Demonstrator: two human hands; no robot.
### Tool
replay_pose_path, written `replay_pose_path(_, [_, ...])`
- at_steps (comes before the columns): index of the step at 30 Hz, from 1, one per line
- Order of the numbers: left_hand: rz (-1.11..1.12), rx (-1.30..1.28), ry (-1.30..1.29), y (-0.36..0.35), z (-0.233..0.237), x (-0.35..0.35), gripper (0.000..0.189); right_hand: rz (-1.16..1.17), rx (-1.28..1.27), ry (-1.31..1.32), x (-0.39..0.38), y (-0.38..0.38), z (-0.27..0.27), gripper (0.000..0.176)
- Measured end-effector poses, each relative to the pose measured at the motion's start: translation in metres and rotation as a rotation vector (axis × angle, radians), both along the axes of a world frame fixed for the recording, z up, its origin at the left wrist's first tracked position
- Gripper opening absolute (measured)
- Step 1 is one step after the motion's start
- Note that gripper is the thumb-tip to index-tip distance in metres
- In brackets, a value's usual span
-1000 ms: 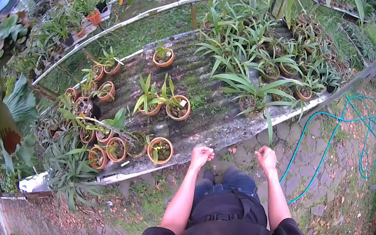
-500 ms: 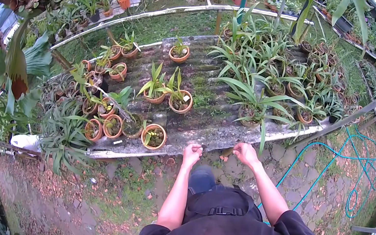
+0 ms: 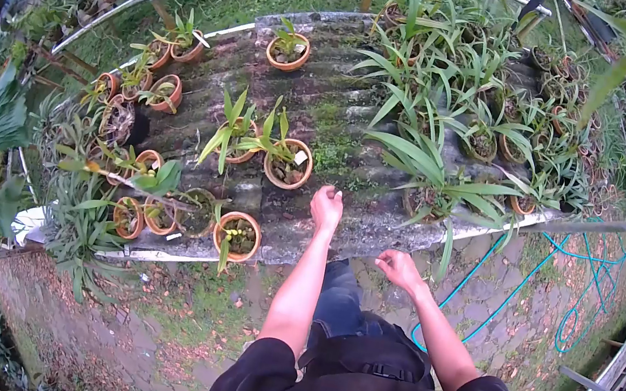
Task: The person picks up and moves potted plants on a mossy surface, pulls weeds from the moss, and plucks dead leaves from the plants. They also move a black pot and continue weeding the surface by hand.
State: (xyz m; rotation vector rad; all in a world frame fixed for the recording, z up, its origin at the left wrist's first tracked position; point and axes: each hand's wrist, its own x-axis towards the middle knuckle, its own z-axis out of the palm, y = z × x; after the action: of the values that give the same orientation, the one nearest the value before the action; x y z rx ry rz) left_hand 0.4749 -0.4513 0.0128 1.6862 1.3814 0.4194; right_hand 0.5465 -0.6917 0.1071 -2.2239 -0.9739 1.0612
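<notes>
My left hand [image 3: 327, 208] is above the near edge of the table, its fingers curled together; whether anything is inside them is hidden. Just beyond it stands a terracotta pot [image 3: 287, 164] with a leafy plant and a white tag, not touched by the hand. Another potted plant [image 3: 240, 142] is close beside that one. My right hand [image 3: 400, 270] is held lower, past the table's near edge, with loosely bent fingers and nothing visible in them. To the left, a terracotta pot [image 3: 237, 236] with a small plant sits at the table's front edge.
The mossy corrugated tabletop [image 3: 332, 83] carries several pots on its left and a dense group of long-leaved plants [image 3: 442, 118] on its right. A teal hose [image 3: 467, 281] lies on the paving at right. Large hanging leaves [image 3: 0, 110] are at far left.
The view has tilted down and moved nearer to the table. My left hand has reached forward over the tabletop towards the tagged pot. The small brown thing near my right fingertips no longer shows.
</notes>
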Motion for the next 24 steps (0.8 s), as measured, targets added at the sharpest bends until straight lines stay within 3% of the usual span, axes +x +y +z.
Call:
replay_pose_path(3, [-0.02, 0.092, 0.063, 0.029, -0.019, 0.054, 0.054, -0.04, -0.082, 0.055, 0.014, 0.008, -0.006, 0.03])
replay_pose_path(5, [0.003, 0.227, 0.155, 0.046, -0.036, 0.082, 0.059, -0.058, -0.084, 0.035, 0.023, 0.003, -0.017, 0.029])
replay_pose_path(11, [0.016, 0.187, 0.156, 0.08, -0.068, 0.095, 0.039, -0.194, -0.269, 0.12, 0.029, -0.002, -0.025, 0.028])
replay_pose_path(12, [0.161, 0.326, -0.044, 0.08, -0.08, 0.098, 0.026, -0.195, -0.264, 0.138, 0.028, -0.003, -0.031, 0.028])
replay_pose_path(14, [0.165, 0.31, -0.074, 0.082, -0.099, 0.095, 0.022, -0.189, -0.247, 0.169, 0.029, -0.002, -0.043, 0.028])
replay_pose_path(20, [0.168, 0.346, -0.108, 0.082, -0.097, 0.092, 0.014, -0.229, -0.216, 0.187, 0.041, 0.038, -0.045, 0.025])
replay_pose_path(24, [0.192, 0.317, -0.14, 0.059, -0.094, 0.081, 0.009, -0.277, 0.009, 0.229, 0.053, 0.084, -0.075, 0.017])
